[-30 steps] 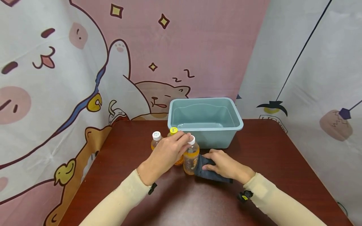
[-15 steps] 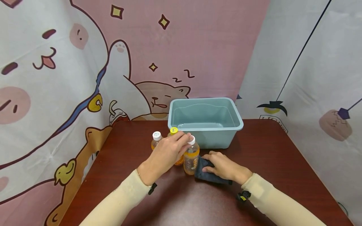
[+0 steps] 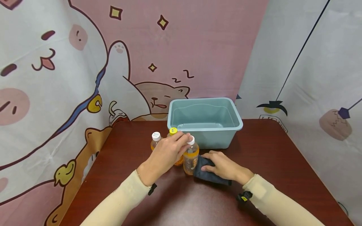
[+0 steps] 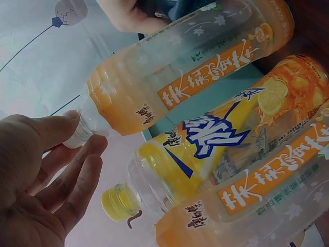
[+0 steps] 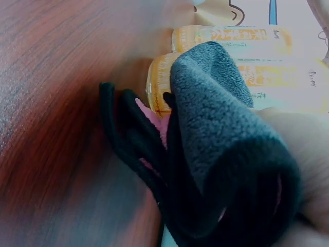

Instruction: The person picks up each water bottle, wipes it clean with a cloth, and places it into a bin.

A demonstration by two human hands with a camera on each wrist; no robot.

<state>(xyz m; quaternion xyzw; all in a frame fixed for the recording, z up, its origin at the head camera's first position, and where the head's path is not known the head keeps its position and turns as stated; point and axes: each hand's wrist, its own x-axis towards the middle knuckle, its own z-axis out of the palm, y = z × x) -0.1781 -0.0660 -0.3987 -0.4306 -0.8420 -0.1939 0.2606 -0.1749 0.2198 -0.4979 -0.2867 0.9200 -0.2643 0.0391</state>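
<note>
My left hand (image 3: pixel 167 150) pinches the white cap of an upright plastic tea bottle (image 3: pixel 191 160) between thumb and fingers; the left wrist view shows its orange label (image 4: pixel 200 77). In my right hand (image 3: pixel 226 164) is a folded dark grey cloth (image 3: pixel 207 175), held at the lower right side of that bottle. The right wrist view shows the cloth's fuzzy grey face (image 5: pixel 221 103), with bits of pink in its folds. Just left stand a yellow-capped bottle (image 4: pixel 200 149) and another white-capped bottle (image 3: pixel 156 137), both partly hidden by my left hand in the head view.
A light blue plastic tub (image 3: pixel 205 129) stands behind the bottles, close to the back edge of the dark red-brown table (image 3: pixel 266 150). Cartoon-printed curtains (image 3: pixel 209 50) hang behind and at both sides.
My right hand and the cloth have shifted slightly down the bottle's side, toward me. The left hand keeps its hold on the cap, and the bottles stay in place.
</note>
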